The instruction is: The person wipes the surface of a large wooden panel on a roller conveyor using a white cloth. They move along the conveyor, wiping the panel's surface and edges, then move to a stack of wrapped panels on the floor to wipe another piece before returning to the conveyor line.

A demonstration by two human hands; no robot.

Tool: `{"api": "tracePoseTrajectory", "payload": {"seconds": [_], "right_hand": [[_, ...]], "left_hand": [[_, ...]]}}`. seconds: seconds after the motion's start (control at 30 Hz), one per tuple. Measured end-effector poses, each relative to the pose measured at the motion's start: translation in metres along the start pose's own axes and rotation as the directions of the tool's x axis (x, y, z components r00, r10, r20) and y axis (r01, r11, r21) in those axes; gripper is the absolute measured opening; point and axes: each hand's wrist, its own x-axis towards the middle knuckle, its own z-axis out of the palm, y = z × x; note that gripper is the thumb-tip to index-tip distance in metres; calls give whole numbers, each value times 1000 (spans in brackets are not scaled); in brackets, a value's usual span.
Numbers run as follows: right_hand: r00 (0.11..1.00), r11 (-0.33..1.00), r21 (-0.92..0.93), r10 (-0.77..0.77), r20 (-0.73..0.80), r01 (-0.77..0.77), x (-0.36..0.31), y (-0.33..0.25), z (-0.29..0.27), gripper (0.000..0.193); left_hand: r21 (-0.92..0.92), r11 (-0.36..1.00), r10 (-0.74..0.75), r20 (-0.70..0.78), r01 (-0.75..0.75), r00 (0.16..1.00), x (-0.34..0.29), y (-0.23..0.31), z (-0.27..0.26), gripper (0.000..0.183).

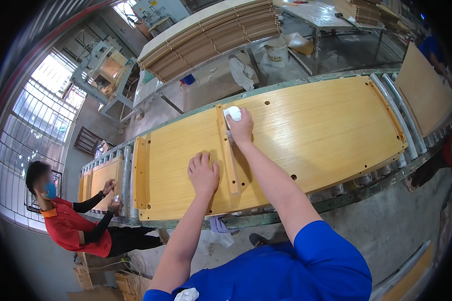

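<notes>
A large yellow wooden panel surface point(326, 135) lies before me, with several dark holes near its edges. Across its middle runs a raised wooden strip point(224, 131); whether the surface is one panel or two side by side, I cannot tell. My right hand point(243, 128) grips a wadded white cloth point(233, 113) beside the strip's far end. Left of the strip, my left hand point(204, 173) rests flat on the wood, fingers apart and holding nothing. More raised strips edge the surface at the left end point(139, 173) and the right end point(388, 111).
Underneath runs a roller conveyor point(409, 120). At the left, a person in a red shirt point(80, 228) stands by a smaller panel point(105, 183). Stacked boards point(211, 40) and a white bucket point(277, 52) are beyond; another board point(427, 90) leans at the right.
</notes>
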Motion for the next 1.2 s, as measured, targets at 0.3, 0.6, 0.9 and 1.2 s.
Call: {"api": "tracePoseTrajectory", "payload": {"seconds": [0.3,0.6,0.9,1.2], "right_hand": [[978,971,-151,-164,130,183,-22,-14,-29,21],[908,876,-274,-329,260,396,-64,-25,-78,18],[834,838,-209,-410,369,504,-105,-30,-126,16],[736,801,-123,-462,495,585,-139,-39,-175,20]], "left_hand": [[30,999,37,-50,-35,998,-1,-4,4,36],[28,998,58,-89,-56,994,-1,-3,7,34],[13,997,81,-96,-80,992,-2,-3,5,31],[28,997,75,-96,-73,993,-2,-3,6,29]]}}
